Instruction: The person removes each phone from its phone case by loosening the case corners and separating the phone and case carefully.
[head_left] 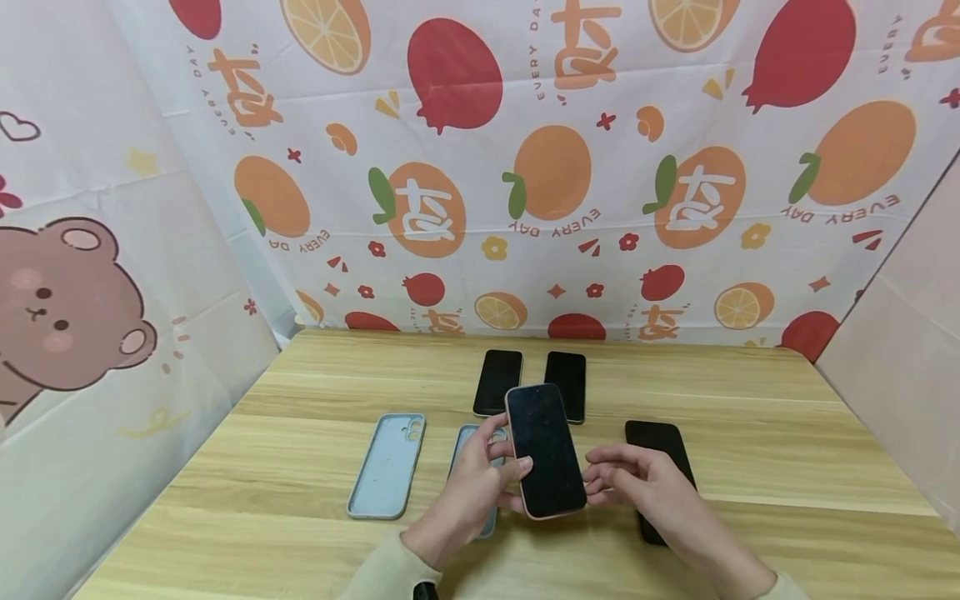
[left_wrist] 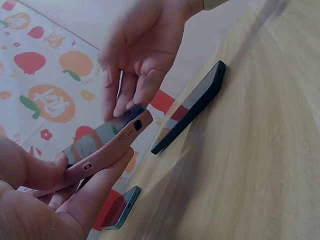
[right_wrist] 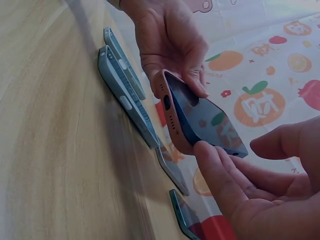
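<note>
Pointing lengthwise forward, the phone (head_left: 551, 454) (left hand (head_left: 480, 472) gripping) slants leftward.

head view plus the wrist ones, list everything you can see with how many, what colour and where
held phone: 1, black screen, above the table
pink case: 1, pink, around the held phone, one corner of which stands proud
blue cases: 2, light blue, on the table, left one unobstructed, other partly hidden
loose phones: 3, dark, two at the back, one at right
table: 1, light wood, below
fruit cloth: 1, white with orange and red prints, behind
bear cloth: 1, pale with brown bear, left
wristband: 1, black, left wrist
sleeves: 2, pale, bottom edge
left grip: 1, holding phone and case
right grip: 1, fingers at their lower corner
</note>
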